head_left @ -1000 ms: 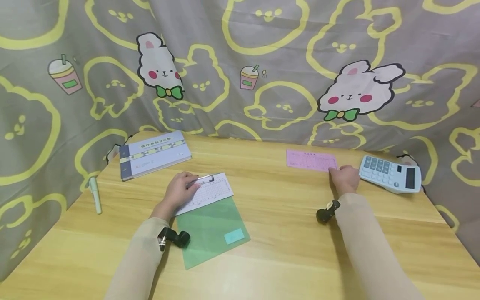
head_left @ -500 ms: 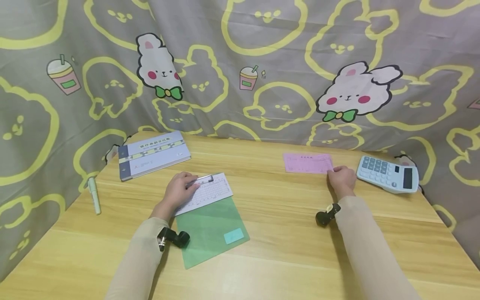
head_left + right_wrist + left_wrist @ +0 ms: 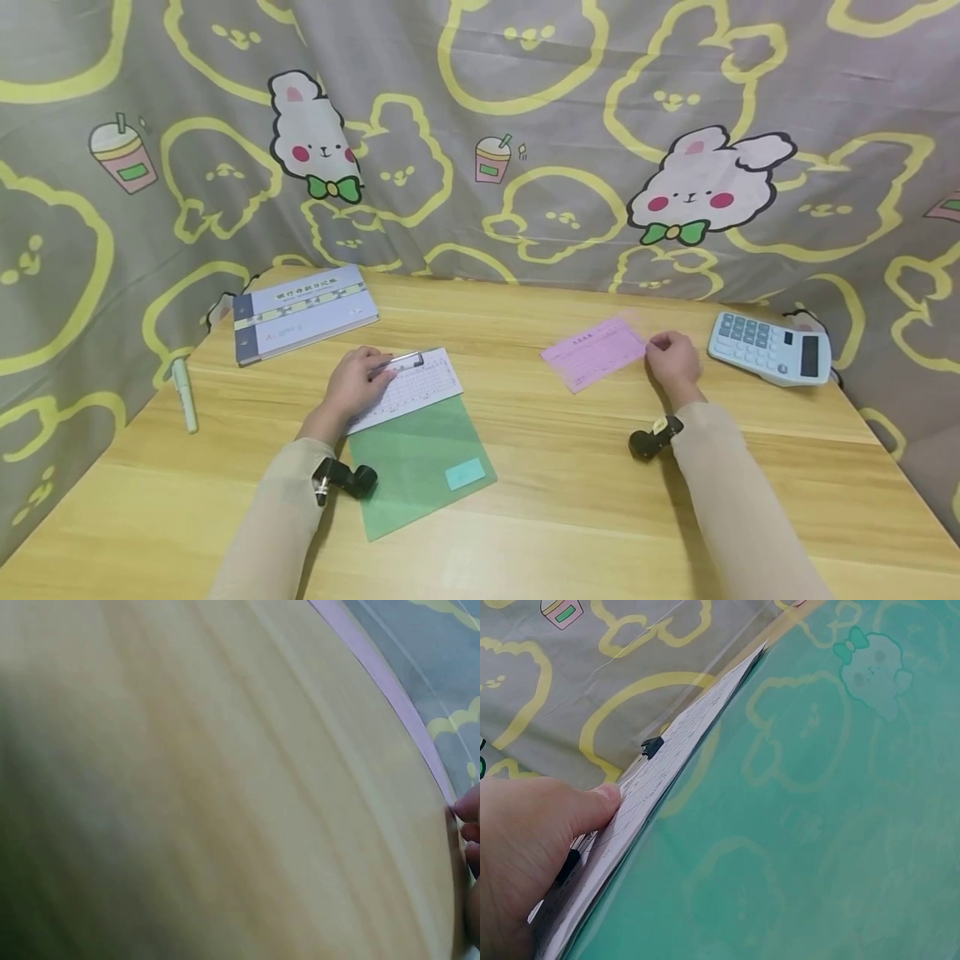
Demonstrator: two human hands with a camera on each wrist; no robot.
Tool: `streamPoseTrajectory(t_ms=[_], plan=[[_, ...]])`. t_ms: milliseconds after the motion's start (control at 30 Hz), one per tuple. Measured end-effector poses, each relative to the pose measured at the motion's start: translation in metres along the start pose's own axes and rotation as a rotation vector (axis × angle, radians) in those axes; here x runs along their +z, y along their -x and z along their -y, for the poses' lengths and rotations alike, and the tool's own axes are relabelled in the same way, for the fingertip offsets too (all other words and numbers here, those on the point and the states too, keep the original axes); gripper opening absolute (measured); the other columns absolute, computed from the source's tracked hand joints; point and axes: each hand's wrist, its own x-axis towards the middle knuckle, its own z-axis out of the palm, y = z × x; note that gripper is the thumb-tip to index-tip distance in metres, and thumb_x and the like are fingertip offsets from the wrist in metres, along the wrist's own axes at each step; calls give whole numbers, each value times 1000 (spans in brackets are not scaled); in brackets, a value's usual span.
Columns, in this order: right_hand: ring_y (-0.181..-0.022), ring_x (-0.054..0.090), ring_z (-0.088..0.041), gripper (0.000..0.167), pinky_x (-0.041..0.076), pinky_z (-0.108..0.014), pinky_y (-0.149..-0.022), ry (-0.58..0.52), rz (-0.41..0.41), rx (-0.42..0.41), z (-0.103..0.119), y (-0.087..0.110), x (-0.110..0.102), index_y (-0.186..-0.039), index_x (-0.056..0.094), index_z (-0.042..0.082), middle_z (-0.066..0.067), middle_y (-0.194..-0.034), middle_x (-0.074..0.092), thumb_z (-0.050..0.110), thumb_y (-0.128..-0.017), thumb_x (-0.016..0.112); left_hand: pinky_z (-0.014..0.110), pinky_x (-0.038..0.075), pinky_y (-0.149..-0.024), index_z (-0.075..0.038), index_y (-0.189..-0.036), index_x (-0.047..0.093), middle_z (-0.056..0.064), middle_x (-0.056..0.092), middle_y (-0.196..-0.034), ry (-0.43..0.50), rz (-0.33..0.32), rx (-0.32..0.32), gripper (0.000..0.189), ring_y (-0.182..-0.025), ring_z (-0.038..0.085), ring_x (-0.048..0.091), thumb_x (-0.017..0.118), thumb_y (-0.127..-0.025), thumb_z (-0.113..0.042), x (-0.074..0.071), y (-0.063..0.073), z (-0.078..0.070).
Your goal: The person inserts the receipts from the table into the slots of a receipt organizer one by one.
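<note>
In the head view a green clipboard (image 3: 412, 458) lies left of centre, with a printed white form (image 3: 416, 385) across its top. My left hand (image 3: 351, 383) grips the metal clip (image 3: 408, 362) there, and in the left wrist view its thumb (image 3: 596, 806) lies over the clip and form edge; the other fingers are hidden. Further right, my right hand (image 3: 675, 364) pinches the right corner of a pink printed slip (image 3: 588, 354), which is angled low over the table. The right wrist view shows only the slip's thin edge (image 3: 394, 694) and some fingertips (image 3: 469, 810).
A light blue calculator (image 3: 771, 346) lies just right of my right hand. At the back left is a blue-grey ledger book (image 3: 311, 312), and a pale green pen (image 3: 183, 396) lies near the left table edge. A patterned curtain (image 3: 420, 225) hangs behind the table (image 3: 570, 500).
The pink slip has swung round and come towards me and to the left, in my right hand, which has shifted slightly left. My left hand stays at the clip.
</note>
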Motion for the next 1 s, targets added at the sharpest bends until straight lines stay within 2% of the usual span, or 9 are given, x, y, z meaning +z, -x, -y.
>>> streamPoseTrajectory(t_ms=[100, 333, 533, 633, 767, 1000], plan=[[-95, 44, -35, 28, 25, -49, -83, -6, -14, -47, -1, 1, 2, -101, 54, 0, -19, -102, 51, 21, -84, 49, 42, 36, -80, -2, -110, 58, 12, 52, -101, 5, -3, 1, 34, -94, 27, 45, 58, -82, -22, -1, 0, -1], [-98, 40, -37, 50, 24, -50, -84, -5, 2, -147, 7, 6, 6, -115, 51, 0, -21, -103, 51, 38, -82, 54, 42, 36, -81, -2, -109, 59, 12, 53, -100, 8, -11, 11, 34, -93, 27, 45, 59, -81, -22, -1, -1, -3], [-99, 35, -39, 54, 25, -49, -81, 102, 34, -236, 13, 6, 15, -115, 50, -3, -22, -109, 45, 35, -78, 59, 42, 36, -80, -2, -108, 59, 11, 53, -98, 10, -13, 5, 34, -92, 27, 45, 59, -81, -22, -1, 0, -2], [-99, 36, -40, 53, 26, -49, -82, 102, 38, -261, 15, 5, 17, -116, 48, -5, -24, -110, 45, 30, -79, 60, 41, 36, -80, -2, -108, 59, 11, 53, -99, 8, -14, 1, 34, -93, 27, 45, 59, -81, -22, -1, 0, -2], [-100, 39, -42, 53, 27, -51, -83, 81, 42, -254, 17, 4, 18, -118, 45, -7, -26, -110, 46, 25, -78, 60, 42, 36, -80, -1, -108, 59, 12, 53, -99, 9, -22, 7, 33, -92, 27, 45, 59, -81, -21, -1, 0, -3], [-105, 41, -41, 54, 24, -53, -84, 47, 103, -163, 20, 2, 17, -121, 42, -6, -25, -114, 48, 23, -79, 59, 42, 35, -80, -2, -108, 59, 12, 53, -99, 7, -12, 0, 33, -92, 27, 45, 59, -81, -21, -1, 0, -3]])
